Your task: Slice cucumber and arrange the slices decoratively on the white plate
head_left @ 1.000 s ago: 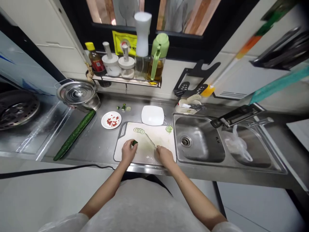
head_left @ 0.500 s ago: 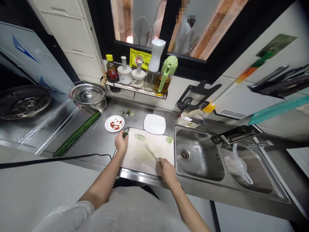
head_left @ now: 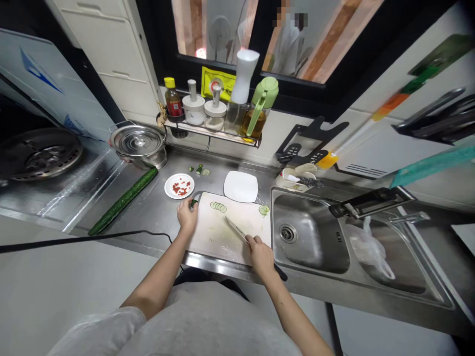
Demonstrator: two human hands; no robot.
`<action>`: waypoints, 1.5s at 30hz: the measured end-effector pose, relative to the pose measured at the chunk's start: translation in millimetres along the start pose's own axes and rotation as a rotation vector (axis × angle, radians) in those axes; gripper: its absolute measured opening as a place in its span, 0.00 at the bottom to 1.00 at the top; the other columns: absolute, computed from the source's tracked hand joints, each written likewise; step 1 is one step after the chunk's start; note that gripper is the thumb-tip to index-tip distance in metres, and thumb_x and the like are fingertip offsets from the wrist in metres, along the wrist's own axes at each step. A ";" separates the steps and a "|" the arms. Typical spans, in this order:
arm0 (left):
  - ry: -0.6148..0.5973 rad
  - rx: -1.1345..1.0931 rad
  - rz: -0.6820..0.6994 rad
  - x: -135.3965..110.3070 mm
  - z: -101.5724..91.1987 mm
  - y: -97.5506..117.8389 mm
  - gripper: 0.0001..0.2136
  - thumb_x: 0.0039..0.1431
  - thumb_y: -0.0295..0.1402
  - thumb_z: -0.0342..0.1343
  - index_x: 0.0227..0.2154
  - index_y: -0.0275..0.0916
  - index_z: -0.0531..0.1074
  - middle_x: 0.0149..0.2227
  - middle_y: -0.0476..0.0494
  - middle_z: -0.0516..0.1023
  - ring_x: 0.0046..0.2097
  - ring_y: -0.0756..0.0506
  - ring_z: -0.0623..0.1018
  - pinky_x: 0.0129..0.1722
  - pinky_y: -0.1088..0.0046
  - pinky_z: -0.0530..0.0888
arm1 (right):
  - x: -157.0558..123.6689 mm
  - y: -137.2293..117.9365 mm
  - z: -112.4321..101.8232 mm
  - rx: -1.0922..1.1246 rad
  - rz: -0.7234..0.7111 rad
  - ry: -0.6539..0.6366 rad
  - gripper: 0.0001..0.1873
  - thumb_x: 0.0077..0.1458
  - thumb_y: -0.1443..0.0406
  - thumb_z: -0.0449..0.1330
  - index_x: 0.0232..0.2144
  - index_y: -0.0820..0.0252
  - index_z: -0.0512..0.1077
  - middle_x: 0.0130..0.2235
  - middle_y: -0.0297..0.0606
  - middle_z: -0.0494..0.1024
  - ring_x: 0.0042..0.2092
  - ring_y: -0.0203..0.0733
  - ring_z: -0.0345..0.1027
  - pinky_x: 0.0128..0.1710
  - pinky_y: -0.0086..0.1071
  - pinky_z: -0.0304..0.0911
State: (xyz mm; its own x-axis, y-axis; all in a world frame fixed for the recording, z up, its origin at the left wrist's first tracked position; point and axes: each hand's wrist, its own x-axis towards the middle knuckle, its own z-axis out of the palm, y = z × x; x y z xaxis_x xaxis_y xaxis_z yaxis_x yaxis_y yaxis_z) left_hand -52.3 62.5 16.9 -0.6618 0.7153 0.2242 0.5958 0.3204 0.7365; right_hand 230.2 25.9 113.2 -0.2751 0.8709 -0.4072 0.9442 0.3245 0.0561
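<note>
My right hand (head_left: 261, 255) is closed round a kitchen knife (head_left: 235, 227), its blade pointing up and left over the white cutting board (head_left: 211, 242). The knife's black handle end sticks out below my wrist. At the board's upper left corner, my left hand (head_left: 187, 216) is closed on a short dark green cucumber piece (head_left: 193, 203), mostly covered by the fingers. An overlapping row of cucumber slices (head_left: 218, 206) lies near the board's top edge. More slices (head_left: 264, 210) sit in a small pile at the upper right corner.
Behind the board are a white square plate (head_left: 240, 187) and a round plate (head_left: 172, 192) with red bits. Cucumber scraps (head_left: 199, 170) lie beyond. A whole cucumber (head_left: 122, 201) rests left, near a lidded steel pot (head_left: 140, 148). The sink (head_left: 308, 262) adjoins the board's right side.
The knife has turned in my right hand, so more of its blade's flat side and the black handle end now show. My left hand stays on the cucumber piece. The view has shifted slightly.
</note>
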 end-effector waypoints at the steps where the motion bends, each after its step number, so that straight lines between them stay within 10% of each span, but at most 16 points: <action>1: -0.011 -0.040 0.017 -3.2 -1.5 3.4 0.11 0.56 0.35 0.54 0.41 0.40 0.73 0.39 0.41 0.77 0.41 0.42 0.75 0.46 0.62 0.70 | 0.3 0.2 0.1 -0.012 -0.004 0.023 0.18 0.66 0.64 0.44 0.53 0.51 0.65 0.44 0.41 0.72 0.38 0.39 0.71 0.33 0.30 0.54; 10: -0.647 -0.134 0.490 -40.0 -7.0 61.0 0.11 0.56 0.39 0.57 0.40 0.45 0.77 0.41 0.44 0.79 0.45 0.42 0.75 0.46 0.65 0.71 | 1.6 3.9 3.3 -0.060 -0.130 0.161 0.18 0.65 0.64 0.47 0.54 0.59 0.65 0.48 0.46 0.70 0.42 0.41 0.66 0.39 0.32 0.53; 16: -0.824 0.019 0.583 -51.5 1.7 78.8 0.10 0.55 0.39 0.57 0.39 0.46 0.78 0.41 0.43 0.79 0.45 0.41 0.75 0.46 0.64 0.69 | -0.8 0.7 5.2 -0.068 -0.188 0.157 0.18 0.66 0.64 0.43 0.53 0.58 0.66 0.48 0.45 0.70 0.41 0.41 0.65 0.39 0.33 0.51; 25: -0.926 0.074 0.433 -59.0 -0.2 88.5 0.03 0.52 0.32 0.58 0.29 0.43 0.75 0.35 0.47 0.78 0.42 0.44 0.74 0.44 0.69 0.68 | -4.4 -2.3 21.3 -0.049 -0.185 0.221 0.14 0.64 0.66 0.48 0.48 0.58 0.68 0.44 0.42 0.71 0.38 0.39 0.64 0.37 0.32 0.50; 34: -0.796 0.031 -0.044 -49.3 -17.3 51.7 0.04 0.52 0.33 0.57 0.29 0.40 0.73 0.27 0.51 0.76 0.30 0.51 0.73 0.31 0.77 0.65 | -10.9 17.1 32.6 0.015 -0.026 0.094 0.15 0.64 0.62 0.48 0.51 0.56 0.66 0.45 0.41 0.71 0.39 0.40 0.68 0.35 0.31 0.53; 45: -0.771 0.119 0.012 -57.0 -7.6 44.0 0.04 0.55 0.34 0.55 0.31 0.41 0.73 0.27 0.51 0.76 0.31 0.50 0.73 0.33 0.75 0.64 | -13.4 20.0 26.4 0.282 0.164 -0.023 0.18 0.67 0.59 0.43 0.49 0.56 0.68 0.47 0.40 0.72 0.42 0.38 0.69 0.35 0.29 0.53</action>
State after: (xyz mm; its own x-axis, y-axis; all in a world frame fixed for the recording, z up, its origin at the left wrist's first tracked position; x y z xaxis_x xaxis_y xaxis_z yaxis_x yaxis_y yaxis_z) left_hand 8.2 31.1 41.3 -0.1773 0.9350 -0.3072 0.6745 0.3427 0.6539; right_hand 257.5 10.9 95.8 -0.1142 0.8936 -0.4340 0.9894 0.0627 -0.1311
